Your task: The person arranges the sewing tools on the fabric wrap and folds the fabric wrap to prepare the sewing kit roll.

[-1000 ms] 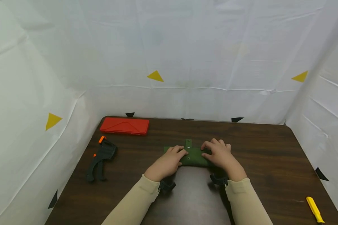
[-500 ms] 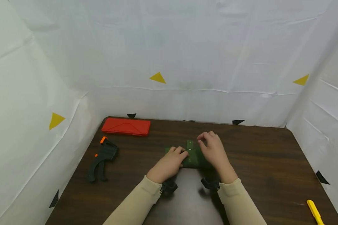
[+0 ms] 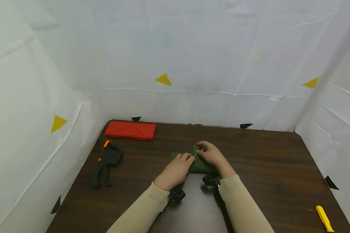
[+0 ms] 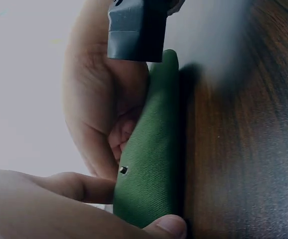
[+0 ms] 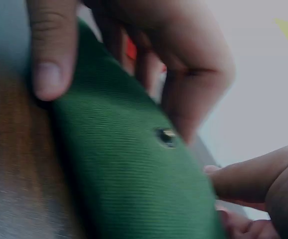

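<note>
A green fabric pouch lies on the table, with a narrow strap sticking out from its far edge. One small metal snap shows on the pouch's face. My left hand holds the pouch's left part, with its fingers over the top and its thumb at the near edge. At the strap, my right hand has its forefinger and thumb curled about the tab. In the left wrist view the right hand's fingertips are hidden behind the pouch.
A red flat case lies at the table's back left. Nearer sits a black clamp with orange tips. A yellow-handled tool lies at the front right. White sheeting encloses the back and sides.
My right hand lifted off the pouch's right part, then moved left and down onto the strap. The left hand has stayed on the pouch, which lies where it was.
</note>
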Motion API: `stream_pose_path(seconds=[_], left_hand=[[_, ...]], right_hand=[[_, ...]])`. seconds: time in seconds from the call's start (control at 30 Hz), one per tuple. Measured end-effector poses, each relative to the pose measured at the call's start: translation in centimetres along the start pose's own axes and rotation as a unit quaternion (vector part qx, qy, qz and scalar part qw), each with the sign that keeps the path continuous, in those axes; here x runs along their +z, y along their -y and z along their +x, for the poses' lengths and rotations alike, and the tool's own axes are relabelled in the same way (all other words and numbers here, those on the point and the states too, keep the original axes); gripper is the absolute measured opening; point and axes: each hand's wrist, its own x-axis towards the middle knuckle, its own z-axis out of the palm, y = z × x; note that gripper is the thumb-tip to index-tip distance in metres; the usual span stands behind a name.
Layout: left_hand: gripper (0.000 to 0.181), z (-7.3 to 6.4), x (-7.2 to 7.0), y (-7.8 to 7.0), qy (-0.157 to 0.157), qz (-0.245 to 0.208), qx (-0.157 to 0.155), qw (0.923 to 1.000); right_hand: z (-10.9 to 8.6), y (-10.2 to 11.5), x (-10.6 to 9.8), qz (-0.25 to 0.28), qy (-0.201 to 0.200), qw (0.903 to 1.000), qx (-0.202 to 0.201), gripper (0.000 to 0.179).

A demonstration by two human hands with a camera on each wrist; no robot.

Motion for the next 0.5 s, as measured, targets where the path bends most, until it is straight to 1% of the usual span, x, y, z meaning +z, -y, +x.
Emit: stream_pose_path(seconds=[0.1,0.23,0.3,0.4,0.5], left_hand=[[0.052,0.1,0.4,0.0,-0.013,0.012,-0.001,0.9998],[0.051,0.1,0.6,0.0,-0.027,0.019,-0.003,0.9995],[0.045,0.1,0.7,0.0,-0.036,0.02,-0.001,0.9991],[0.036,0.0,1.0,0.0,-0.042,0.024,0.001,0.9988],[0.035,-0.1,1.3,0.1,-0.043,0.029,0.0,0.9987]], right_hand=[[0.0,-0.2,0.5,0.0,-0.03,0.9994,-0.015,0.032],[-0.5,-0.2,0.8,0.022,-0.074,0.9959,-0.046,0.02],[-0.8,0.0,0.8,0.024,-0.088,0.9936,-0.067,0.018],[-1.3,0.3,0.8,0.011,-0.104,0.9904,-0.091,0.016],[-2.0,0.6,0.7,-0.009,-0.11,0.9883,-0.106,0.014]])
